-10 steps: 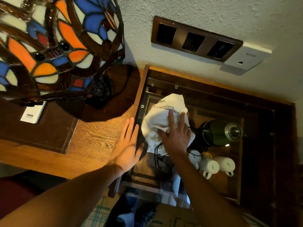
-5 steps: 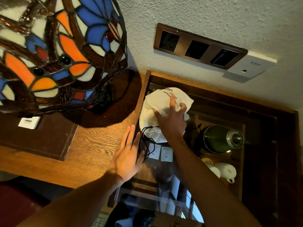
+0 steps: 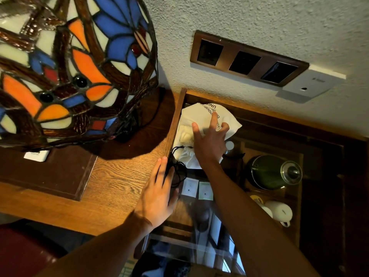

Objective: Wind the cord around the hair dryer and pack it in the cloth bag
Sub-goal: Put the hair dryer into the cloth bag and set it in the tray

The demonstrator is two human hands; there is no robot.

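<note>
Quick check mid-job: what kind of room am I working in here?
Probably a hotel room. A kettle and white cups sit in a recessed tray beside tea sachets, a stained-glass lamp stands on the wooden desk, and a socket panel lines the wall.

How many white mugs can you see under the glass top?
2 white mugs, at the lower right below the green kettle: one in full view, another just left of it, only partly showing. More may be hidden by the right arm.

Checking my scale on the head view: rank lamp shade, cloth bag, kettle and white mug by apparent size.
1. Lamp shade, though nearness to the camera inflates it.
2. Cloth bag.
3. Kettle.
4. White mug.
</note>
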